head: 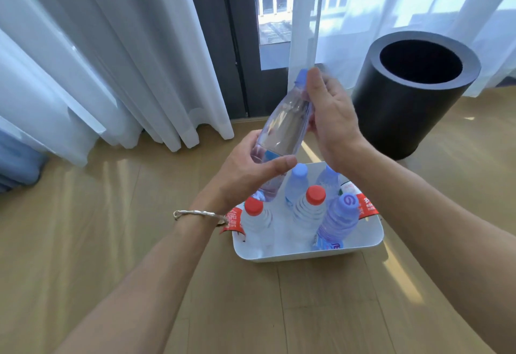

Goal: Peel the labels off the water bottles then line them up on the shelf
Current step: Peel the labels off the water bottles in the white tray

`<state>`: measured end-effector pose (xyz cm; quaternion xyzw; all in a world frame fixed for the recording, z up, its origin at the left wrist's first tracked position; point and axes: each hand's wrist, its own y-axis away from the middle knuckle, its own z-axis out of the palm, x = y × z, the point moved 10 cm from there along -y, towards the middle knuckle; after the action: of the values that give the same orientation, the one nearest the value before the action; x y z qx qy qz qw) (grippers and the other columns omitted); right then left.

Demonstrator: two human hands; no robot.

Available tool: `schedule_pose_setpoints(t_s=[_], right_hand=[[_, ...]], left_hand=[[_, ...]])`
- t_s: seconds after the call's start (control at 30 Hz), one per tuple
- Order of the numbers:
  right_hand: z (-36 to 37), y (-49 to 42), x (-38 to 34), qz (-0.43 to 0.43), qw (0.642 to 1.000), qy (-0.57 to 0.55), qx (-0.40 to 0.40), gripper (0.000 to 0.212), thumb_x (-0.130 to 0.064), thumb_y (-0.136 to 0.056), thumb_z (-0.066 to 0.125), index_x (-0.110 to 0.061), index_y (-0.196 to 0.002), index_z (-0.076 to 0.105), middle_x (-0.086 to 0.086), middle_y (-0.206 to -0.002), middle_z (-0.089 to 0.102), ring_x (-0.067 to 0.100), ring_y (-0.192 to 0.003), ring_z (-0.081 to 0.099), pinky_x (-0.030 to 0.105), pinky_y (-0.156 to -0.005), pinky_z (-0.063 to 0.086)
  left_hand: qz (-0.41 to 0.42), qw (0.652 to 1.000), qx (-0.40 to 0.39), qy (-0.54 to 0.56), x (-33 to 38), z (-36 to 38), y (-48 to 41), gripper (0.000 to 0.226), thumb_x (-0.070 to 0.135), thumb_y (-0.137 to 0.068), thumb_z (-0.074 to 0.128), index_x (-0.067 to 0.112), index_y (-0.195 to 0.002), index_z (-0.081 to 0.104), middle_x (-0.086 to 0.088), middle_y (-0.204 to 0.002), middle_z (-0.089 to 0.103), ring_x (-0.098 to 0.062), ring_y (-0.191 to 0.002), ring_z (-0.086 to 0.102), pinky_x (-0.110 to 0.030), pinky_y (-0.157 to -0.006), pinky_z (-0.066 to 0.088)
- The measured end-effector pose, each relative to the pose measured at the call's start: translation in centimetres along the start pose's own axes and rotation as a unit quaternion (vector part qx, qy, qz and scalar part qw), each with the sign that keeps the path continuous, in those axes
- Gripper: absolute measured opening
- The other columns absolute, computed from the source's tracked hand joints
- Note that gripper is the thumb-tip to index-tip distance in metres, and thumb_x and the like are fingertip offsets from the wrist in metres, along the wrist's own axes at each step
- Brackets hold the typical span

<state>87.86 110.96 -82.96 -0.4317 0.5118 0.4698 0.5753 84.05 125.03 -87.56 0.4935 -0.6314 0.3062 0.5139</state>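
- My left hand [245, 175] gripped the lower half of a clear bottle [282, 127] just above the white tub [307, 256], fingers wrapped round it and thumb laid across the front.
- My right hand [329, 113] held the same bottle by its upper part, thumb up beside the pale blue cap.
- The bottle was tilted, cap pointing away beyond the tub's far edge. Its body looked bare and see-through, with a scrap of blue label by my left thumb.
- Inside the tub stood two red-capped bottles [315, 196] among lilac-capped ones.
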Motion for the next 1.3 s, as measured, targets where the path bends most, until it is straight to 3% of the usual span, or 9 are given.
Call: schedule_pose_setpoints(t_s=[0.13,0.27,0.37,0.47,0.63,0.83,1.0,1.13,1.3], right_hand=[[1.8,0.8,0.8,0.037,0.994,-0.054,-0.093,0.026,-0.035,-0.101,0.043,-0.015,-0.094,0.059,0.000,-0.074,0.060,0.011,-0.059,0.056,0.028,-0.062,0.048],[4.7,3.4,2.7,0.060,0.979,0.019,-0.194,0.027,-0.032,-0.101,0.045,-0.011,-0.105,0.062,0.010,-0.091,0.067,0.015,-0.076,0.067,0.030,-0.069,0.056],[6.1,4.8,2.7,0.045,0.964,0.045,-0.260,0.027,-0.029,-0.100,0.050,-0.014,-0.118,0.061,0.011,-0.103,0.070,0.017,-0.091,0.070,0.034,-0.083,0.059],[6.8,5.6,3.0,0.052,0.949,0.033,-0.309,0.025,-0.030,-0.098,0.053,-0.027,-0.122,0.055,0.008,-0.106,0.070,0.022,-0.097,0.070,0.038,-0.083,0.059],[5.1,4.0,4.8,0.149,0.965,-0.052,-0.209,0.045,-0.048,-0.097,0.042,-0.014,-0.126,0.053,0.005,-0.106,0.068,0.016,-0.090,0.069,0.035,-0.076,0.056],[6.7,4.9,6.3,0.195,0.939,-0.113,-0.262,0.070,-0.063,-0.077,0.044,-0.018,-0.130,0.055,0.009,-0.121,0.067,0.030,-0.113,0.064,0.047,-0.098,0.050],[6.0,4.0,6.4,0.160,0.960,-0.038,-0.227,0.052,-0.059,-0.092,0.039,-0.021,-0.122,0.059,0.001,-0.111,0.071,0.021,-0.101,0.069,0.042,-0.089,0.056],[5.3,3.1,5.2,0.067,0.983,0.022,-0.168,0.026,-0.040,-0.100,0.042,-0.022,-0.105,0.061,0.007,-0.103,0.067,0.021,-0.092,0.068,0.040,-0.081,0.058],[6.2,3.6,5.0,-0.001,0.970,0.110,-0.217,0.023,-0.034,-0.095,0.057,-0.017,-0.110,0.064,0.004,-0.094,0.070,0.016,-0.085,0.068,0.037,-0.080,0.057]], left_hand=[[-0.001,0.992,0.082,0.097,0.3,-1.2,0.4,0.063,0.063,-0.071,0.060,0.021,-0.118,0.056,-0.004,-0.102,0.069,-0.016,-0.089,0.069,-0.034,-0.078,0.059],[-0.013,0.976,0.135,0.168,0.5,-2.2,0.6,0.060,0.064,-0.091,0.034,0.018,-0.126,0.050,-0.009,-0.110,0.067,-0.024,-0.097,0.069,-0.044,-0.078,0.059],[-0.057,0.971,0.148,0.179,-0.1,-2.8,0.8,0.059,0.059,-0.093,0.041,0.013,-0.131,0.045,-0.014,-0.116,0.065,-0.028,-0.097,0.070,-0.051,-0.080,0.058],[-0.082,0.969,0.139,0.188,-0.4,-2.7,0.9,0.055,0.054,-0.093,0.047,0.014,-0.130,0.049,-0.011,-0.114,0.068,-0.025,-0.098,0.070,-0.049,-0.081,0.058],[-0.102,0.953,0.087,0.273,-0.9,-1.8,1.0,0.053,0.053,-0.099,0.026,0.017,-0.115,0.061,-0.010,-0.107,0.071,-0.025,-0.095,0.070,-0.041,-0.082,0.058],[-0.088,0.959,0.053,0.266,-1.0,-0.3,1.0,0.043,0.047,-0.101,0.025,0.026,-0.102,0.062,-0.003,-0.100,0.071,-0.014,-0.087,0.072,-0.034,-0.077,0.060],[-0.077,0.962,0.083,0.249,-1.3,-0.7,0.7,0.038,0.047,-0.100,0.028,0.029,-0.104,0.061,-0.004,-0.103,0.070,-0.017,-0.092,0.071,-0.038,-0.079,0.059],[-0.090,0.958,0.136,0.236,-2.1,-1.9,0.7,0.046,0.047,-0.096,0.047,0.015,-0.129,0.049,-0.014,-0.116,0.066,-0.028,-0.100,0.069,-0.052,-0.082,0.057],[-0.096,0.930,0.212,0.284,-2.5,-3.1,0.7,0.063,0.045,-0.085,0.062,0.010,-0.134,0.040,-0.017,-0.124,0.061,-0.029,-0.102,0.069,-0.057,-0.079,0.056]])
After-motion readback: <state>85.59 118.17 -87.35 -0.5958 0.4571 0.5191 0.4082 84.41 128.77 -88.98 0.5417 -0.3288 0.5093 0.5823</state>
